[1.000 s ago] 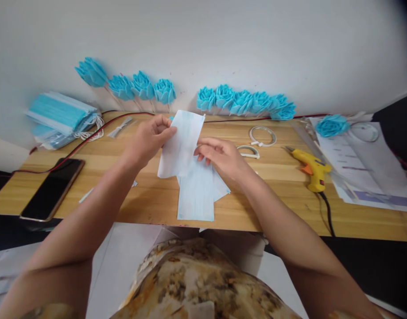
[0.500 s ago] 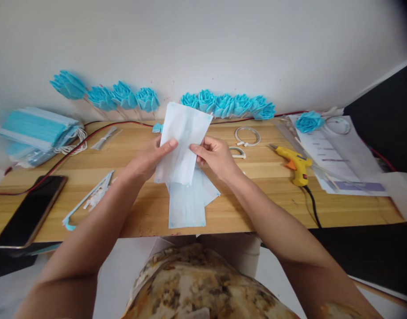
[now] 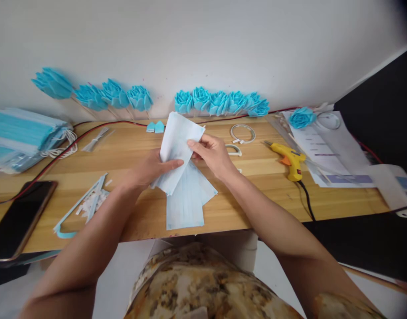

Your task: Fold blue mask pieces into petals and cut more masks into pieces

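Evidently, the white, rectangular, fabric-like sheet (image 3: 180, 139) was up at the dial's centre, above flat pale-blue fabric-like sheets (image 3: 185, 208) at six o'clock on the brown wooden table (image 3: 256, 173). At eight o'clock, the bare left hand (image 3: 143, 167) gripped it, thumb across its face, fingers hidden behind; at three, the bare right hand (image 3: 211, 153) pinched its edge. It looked light, limp and easily creased, probably best held by opposite edges. Farther out at three, the white printed paper (image 3: 343, 146) bore lines too small to read; no brand was legible
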Motion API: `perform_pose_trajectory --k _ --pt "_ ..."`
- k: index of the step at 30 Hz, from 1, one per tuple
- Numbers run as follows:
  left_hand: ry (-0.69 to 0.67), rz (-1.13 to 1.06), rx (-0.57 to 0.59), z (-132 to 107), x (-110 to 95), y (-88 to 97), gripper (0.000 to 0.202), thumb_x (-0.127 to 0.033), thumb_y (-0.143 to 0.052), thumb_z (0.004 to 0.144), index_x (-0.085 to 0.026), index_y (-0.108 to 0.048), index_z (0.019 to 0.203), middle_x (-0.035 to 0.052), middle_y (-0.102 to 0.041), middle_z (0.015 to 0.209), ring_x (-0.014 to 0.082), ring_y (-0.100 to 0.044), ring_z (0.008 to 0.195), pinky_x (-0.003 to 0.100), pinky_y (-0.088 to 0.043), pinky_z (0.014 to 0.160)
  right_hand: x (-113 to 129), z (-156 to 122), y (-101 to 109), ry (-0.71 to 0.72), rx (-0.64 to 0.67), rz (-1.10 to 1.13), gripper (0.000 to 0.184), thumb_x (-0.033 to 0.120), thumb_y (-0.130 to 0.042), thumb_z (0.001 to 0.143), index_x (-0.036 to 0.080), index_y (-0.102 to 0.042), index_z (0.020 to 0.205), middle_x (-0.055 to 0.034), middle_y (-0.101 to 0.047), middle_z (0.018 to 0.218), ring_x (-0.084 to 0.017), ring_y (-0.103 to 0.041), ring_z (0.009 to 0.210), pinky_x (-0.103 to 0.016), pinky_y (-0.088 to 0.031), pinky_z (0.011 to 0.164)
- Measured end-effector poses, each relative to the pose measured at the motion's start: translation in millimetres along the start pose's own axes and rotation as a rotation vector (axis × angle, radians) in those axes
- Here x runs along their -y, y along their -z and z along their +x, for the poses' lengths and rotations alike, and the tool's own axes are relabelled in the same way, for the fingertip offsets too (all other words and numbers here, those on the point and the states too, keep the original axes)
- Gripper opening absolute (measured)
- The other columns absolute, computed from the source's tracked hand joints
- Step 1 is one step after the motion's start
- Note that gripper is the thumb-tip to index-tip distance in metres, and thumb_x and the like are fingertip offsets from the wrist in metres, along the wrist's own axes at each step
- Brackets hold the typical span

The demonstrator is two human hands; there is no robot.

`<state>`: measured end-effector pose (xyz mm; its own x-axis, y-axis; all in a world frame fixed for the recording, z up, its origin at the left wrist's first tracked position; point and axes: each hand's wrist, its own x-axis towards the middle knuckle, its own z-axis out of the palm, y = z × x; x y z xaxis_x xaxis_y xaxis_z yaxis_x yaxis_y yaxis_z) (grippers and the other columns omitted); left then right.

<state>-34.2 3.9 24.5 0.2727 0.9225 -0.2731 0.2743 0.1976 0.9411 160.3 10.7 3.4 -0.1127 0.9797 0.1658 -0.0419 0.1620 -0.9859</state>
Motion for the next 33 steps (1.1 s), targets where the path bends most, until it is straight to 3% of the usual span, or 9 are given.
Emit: perform_pose_trajectory --k 6,10,14,16,22,25,28,30,33 --pt "0.066 -0.124 -0.127 0 -1 -5.8 0.041 -0.044 -0.088 0.057 -0.016 -0.068 0.080 0.0067 -0.073 0.079 0.0213 -0.067 0.066 0.029 -0.054 0.055 11 -2 2 0.107 0.116 -0.272 0.044 0.056 -0.061 0.090 0.018 -0.058 0.068 0.0038 -0.052 0.062 -0.010 -0.045 0.060 -0.026 -0.032 0.059" --pt "0.064 -0.222 -0.209 2 -1 -2.1 0.042 -0.042 -0.090 0.054 -0.016 -0.065 0.077 0.0073 -0.072 0.075 0.0231 -0.067 0.065 0.032 -0.055 0.055 33 5 41 0.199 0.179 -0.773 0.029 0.043 -0.057 0.097 0.021 -0.070 0.083 -0.0003 -0.066 0.076 -0.015 -0.055 0.071 -0.029 -0.034 0.067" --pt "0.014 -0.286 -0.201 4 1 3.1 0.041 -0.042 -0.089 0.058 -0.017 -0.064 0.079 0.0086 -0.072 0.075 0.0251 -0.067 0.067 0.034 -0.055 0.056 35 -4 84 0.111 0.236 -1.299 0.014 0.033 -0.067 0.091 0.023 -0.074 0.096 -0.0072 -0.071 0.086 -0.023 -0.062 0.078 -0.034 -0.039 0.070" --pt "-0.004 -0.304 -0.187 5 3 4.2 0.041 -0.042 -0.088 0.059 -0.017 -0.064 0.080 0.0089 -0.071 0.075 0.0253 -0.067 0.067 0.035 -0.055 0.057 29 -13 95 0.099 0.273 -1.344 0.019 0.031 -0.072 0.086 0.021 -0.075 0.102 -0.0114 -0.073 0.088 -0.029 -0.064 0.082 -0.038 -0.043 0.072" --pt "-0.016 -0.336 -0.180 5 3 4.6 0.041 -0.042 -0.088 0.059 -0.017 -0.063 0.080 0.0070 -0.070 0.074 0.0234 -0.066 0.065 0.033 -0.054 0.057 16 -30 94 0.233 0.357 -1.329 0.042 0.020 -0.057 0.087 0.024 -0.065 0.129 -0.0118 -0.074 0.115 -0.032 -0.067 0.104 -0.048 -0.052 0.088" --pt "-0.016 -0.348 -0.200 4 1 4.6 0.041 -0.042 -0.088 0.057 -0.016 -0.064 0.079 0.0066 -0.070 0.073 0.0219 -0.065 0.063 0.032 -0.052 0.055 15 -29 93 0.186 0.388 -1.283 0.051 0.021 -0.061 0.083 0.023 -0.062 0.134 -0.0128 -0.071 0.122 -0.033 -0.068 0.108 -0.050 -0.053 0.090" --pt "-0.022 -0.356 -0.215 3 -2 4.7 0.040 -0.042 -0.088 0.056 -0.016 -0.064 0.075 0.0052 -0.068 0.070 0.0196 -0.062 0.061 0.030 -0.051 0.055 17 -24 100 0.083 0.309 -1.199 0.048 0.025 -0.068 0.079 0.023 -0.066 0.127 -0.0138 -0.072 0.117 -0.035 -0.068 0.103 -0.053 -0.054 0.090" --pt "-0.031 -0.344 -0.205 3 -2 4.5 0.039 -0.042 -0.087 0.056 -0.017 -0.063 0.073 0.0039 -0.066 0.068 0.0184 -0.060 0.060 0.030 -0.050 0.054 22 -18 105 -0.002 0.191 -0.977 0.047 0.033 -0.073 0.076 0.024 -0.067 0.122 -0.0122 -0.072 0.111 -0.032 -0.069 0.098 -0.052 -0.055 0.087" --pt "-0.040 -0.316 -0.171 2 -2 3.0 0.038 -0.043 -0.087 0.057 -0.017 -0.063 0.071 0.0030 -0.064 0.066 0.0169 -0.058 0.058 0.028 -0.047 0.051 35 -9 102 -0.062 0.054 -0.341 0.051 0.054 -0.075 0.074 0.031 -0.066 0.119 -0.0065 -0.069 0.102 -0.026 -0.068 0.094 -0.046 -0.058 0.081"
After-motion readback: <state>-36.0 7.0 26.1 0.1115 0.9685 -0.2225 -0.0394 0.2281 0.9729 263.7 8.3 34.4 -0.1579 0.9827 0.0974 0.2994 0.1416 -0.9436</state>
